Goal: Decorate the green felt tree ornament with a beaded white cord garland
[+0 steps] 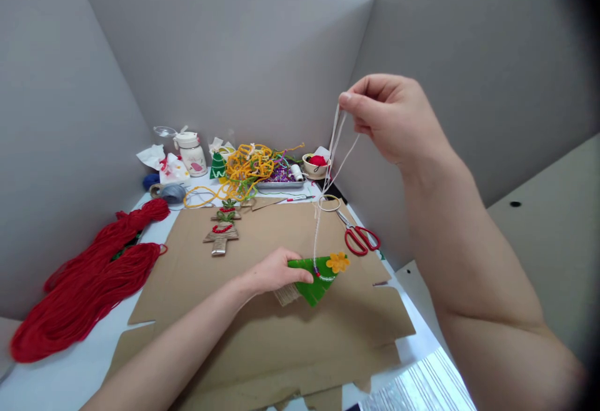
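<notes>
My left hand [274,272] grips a green felt tree ornament [315,280] with a yellow flower [338,262], just above the brown cardboard sheet [262,330]. High up, my right hand [389,117] pinches a white string [328,180] taut. That string runs down to the ornament, with small beads on its lower end.
Red-handled scissors [359,236] lie right of the ornament. Two twine-wrapped tree ornaments [222,227] sit farther back on the cardboard. Red yarn skeins [89,273] lie at the left. Tangled yellow cord [246,170], a tray, a small bowl and a white bottle [192,152] crowd the back. Grey partitions enclose the table.
</notes>
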{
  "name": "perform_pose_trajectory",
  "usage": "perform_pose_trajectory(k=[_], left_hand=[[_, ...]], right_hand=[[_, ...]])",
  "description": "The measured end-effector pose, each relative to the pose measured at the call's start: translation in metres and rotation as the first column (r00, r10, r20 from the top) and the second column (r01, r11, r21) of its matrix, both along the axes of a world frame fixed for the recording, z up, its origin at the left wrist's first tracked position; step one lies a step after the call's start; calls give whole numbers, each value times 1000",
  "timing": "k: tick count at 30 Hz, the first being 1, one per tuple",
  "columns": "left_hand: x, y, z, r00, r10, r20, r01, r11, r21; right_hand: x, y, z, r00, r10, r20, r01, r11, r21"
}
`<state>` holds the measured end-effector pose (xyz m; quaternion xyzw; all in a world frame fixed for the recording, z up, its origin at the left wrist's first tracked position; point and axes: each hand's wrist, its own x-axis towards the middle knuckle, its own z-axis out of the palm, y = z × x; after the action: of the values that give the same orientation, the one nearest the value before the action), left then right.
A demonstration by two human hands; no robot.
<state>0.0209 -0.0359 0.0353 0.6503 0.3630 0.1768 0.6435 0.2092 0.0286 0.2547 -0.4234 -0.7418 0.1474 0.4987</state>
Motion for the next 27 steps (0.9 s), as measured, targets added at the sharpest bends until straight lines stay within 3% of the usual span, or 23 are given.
perform_pose_trajectory(k=[8,13,20,27], left_hand=[[-3,6,1,1000,17,-5,-17,994,108],[-4,5,6,999,32,45,-34,997,65],[-3,2,10,990,80,119,-82,997,9],[0,1,12,969,148,196,-137,988,-68]], right_hand=[[-10,-16,10,993,107,-50,-106,994,27],[-10,-19,8,989,129,-67,-128,992,14],[-5,-20,13,981,176,-82,-168,982,90],[6,-7,3,994,60,-89,-58,998,26]])
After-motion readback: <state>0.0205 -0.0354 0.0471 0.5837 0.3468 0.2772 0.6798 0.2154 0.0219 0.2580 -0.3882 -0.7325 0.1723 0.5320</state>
